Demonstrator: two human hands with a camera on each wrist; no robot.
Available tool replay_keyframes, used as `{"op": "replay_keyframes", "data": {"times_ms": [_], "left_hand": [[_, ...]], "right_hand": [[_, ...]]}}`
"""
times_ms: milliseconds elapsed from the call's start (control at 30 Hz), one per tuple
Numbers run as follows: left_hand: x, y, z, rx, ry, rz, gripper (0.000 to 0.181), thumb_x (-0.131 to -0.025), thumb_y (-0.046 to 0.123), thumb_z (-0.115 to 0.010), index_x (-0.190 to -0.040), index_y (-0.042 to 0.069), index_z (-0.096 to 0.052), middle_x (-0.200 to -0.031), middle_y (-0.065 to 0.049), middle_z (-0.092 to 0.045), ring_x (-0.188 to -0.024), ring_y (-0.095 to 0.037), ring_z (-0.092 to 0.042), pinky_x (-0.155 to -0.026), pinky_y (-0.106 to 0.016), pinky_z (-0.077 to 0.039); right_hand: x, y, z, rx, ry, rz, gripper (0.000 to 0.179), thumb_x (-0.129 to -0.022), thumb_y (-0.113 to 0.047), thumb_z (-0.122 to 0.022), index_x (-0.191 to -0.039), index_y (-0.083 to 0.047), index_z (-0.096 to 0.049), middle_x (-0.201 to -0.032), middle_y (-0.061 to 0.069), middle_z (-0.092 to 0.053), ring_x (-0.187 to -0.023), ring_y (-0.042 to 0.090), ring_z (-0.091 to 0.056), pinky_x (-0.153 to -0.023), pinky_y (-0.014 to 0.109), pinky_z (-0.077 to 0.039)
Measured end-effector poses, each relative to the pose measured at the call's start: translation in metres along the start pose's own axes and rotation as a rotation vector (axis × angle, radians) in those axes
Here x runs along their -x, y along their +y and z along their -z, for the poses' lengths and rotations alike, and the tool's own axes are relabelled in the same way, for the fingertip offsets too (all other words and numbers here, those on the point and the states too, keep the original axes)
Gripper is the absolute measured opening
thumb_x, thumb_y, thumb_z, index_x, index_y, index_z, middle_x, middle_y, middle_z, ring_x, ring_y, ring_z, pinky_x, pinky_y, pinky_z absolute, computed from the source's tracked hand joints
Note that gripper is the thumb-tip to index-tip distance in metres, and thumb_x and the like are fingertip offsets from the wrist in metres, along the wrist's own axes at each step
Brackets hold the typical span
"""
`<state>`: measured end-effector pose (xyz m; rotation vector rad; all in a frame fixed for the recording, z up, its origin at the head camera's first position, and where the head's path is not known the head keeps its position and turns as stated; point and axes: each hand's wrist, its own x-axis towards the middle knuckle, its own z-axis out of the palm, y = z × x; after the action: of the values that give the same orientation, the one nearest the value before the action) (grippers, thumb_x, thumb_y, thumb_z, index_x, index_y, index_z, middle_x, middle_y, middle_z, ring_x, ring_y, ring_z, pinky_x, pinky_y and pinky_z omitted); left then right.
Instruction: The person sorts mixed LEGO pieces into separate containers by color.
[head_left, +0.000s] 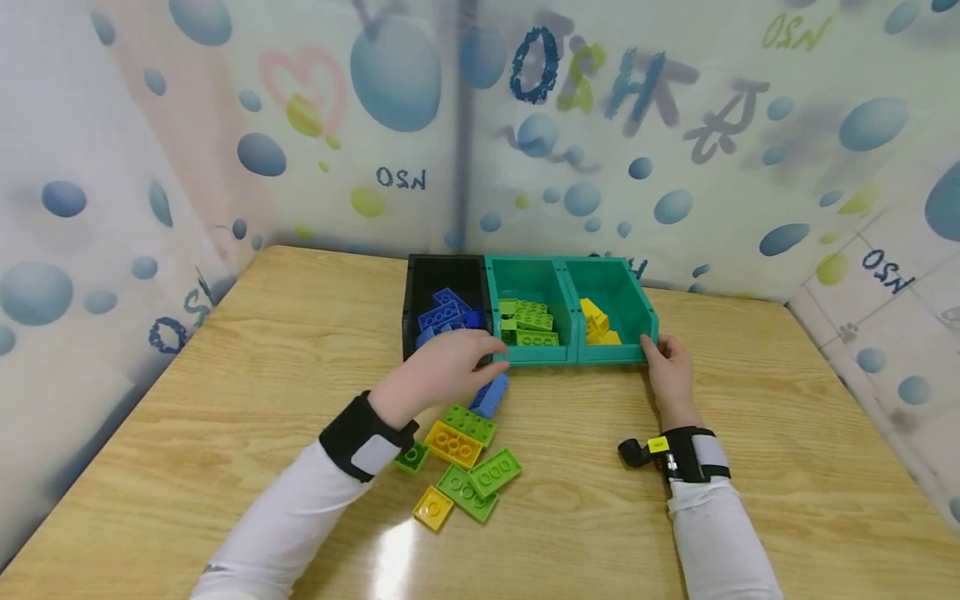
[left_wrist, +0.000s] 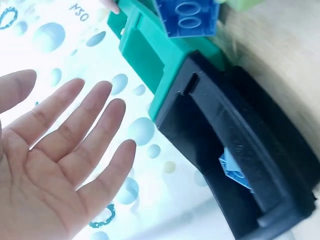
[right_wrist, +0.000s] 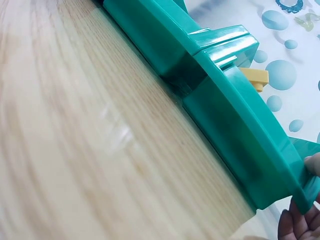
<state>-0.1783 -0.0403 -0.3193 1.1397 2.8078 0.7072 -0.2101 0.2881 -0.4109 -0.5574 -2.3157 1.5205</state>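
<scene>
Sorting by colour looks partly done. Left on the wooden counter [head_left: 585, 517], nearest first: square yellow plastic brick [head_left: 432, 508], two overlapping light-green rectangular bricks [head_left: 497, 472], small dark-green brick [head_left: 412, 457], yellow rectangular brick [head_left: 453, 443], another light-green rectangular brick [head_left: 470, 425], long blue brick [head_left: 490, 396]. Right hand [head_left: 671, 375] pinches the right teal plastic bin's [head_left: 611, 355] front corner; left hand [head_left: 450, 358] empty, fingers apart, by the black plastic bin [head_left: 446, 275]. Already in: blue bricks [head_left: 441, 317] in black, light-green bricks [head_left: 532, 315] in the middle teal bin [head_left: 536, 355], yellow bricks [head_left: 596, 321] right.

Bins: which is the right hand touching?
The right-end teal bin, with yellow bricks: the right hand grips its front corner. The hand is clear of the middle teal bin, with green bricks, and the black bin, with blue bricks.
</scene>
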Motion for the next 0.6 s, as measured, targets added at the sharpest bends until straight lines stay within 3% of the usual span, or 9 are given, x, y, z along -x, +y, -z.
{"op": "replay_keyframes", "data": {"times_ms": [300, 467, 600], "left_hand": [[0.014, -0.01, -0.009, 0.025, 0.04, 0.014, 0.024, -0.094, 0.026, -0.055, -0.108, 0.01, -0.066, -0.099, -0.001, -0.067, -0.082, -0.011, -0.058, -0.075, -0.028, -0.048], [0.018, -0.011, -0.007, 0.021, 0.008, 0.031, 0.027, -0.094, 0.027, -0.054, -0.11, 0.009, -0.067, -0.103, -0.002, -0.068, -0.089, -0.014, -0.061, -0.079, -0.03, -0.049], [0.025, -0.016, -0.008, -0.014, 0.0, 0.02, 0.026, -0.094, 0.027, -0.054, -0.109, 0.009, -0.067, -0.099, -0.001, -0.067, -0.086, -0.013, -0.061, -0.076, -0.028, -0.049]], "right_hand": [[0.001, 0.0, 0.002, -0.015, -0.007, -0.012, 0.048, -0.097, -0.036, -0.047, -0.122, 0.004, -0.051, -0.1, 0.002, -0.045, -0.092, 0.011, -0.038, -0.08, 0.021, -0.034], [0.002, 0.0, 0.001, -0.006, -0.003, -0.005, 0.047, -0.096, -0.035, -0.047, -0.121, 0.004, -0.052, -0.098, 0.002, -0.044, -0.091, 0.012, -0.038, -0.078, 0.02, -0.034], [0.001, 0.0, -0.001, -0.002, -0.005, -0.007, 0.048, -0.096, -0.036, -0.048, -0.121, 0.004, -0.052, -0.099, 0.003, -0.045, -0.092, 0.012, -0.038, -0.078, 0.02, -0.034]]}}
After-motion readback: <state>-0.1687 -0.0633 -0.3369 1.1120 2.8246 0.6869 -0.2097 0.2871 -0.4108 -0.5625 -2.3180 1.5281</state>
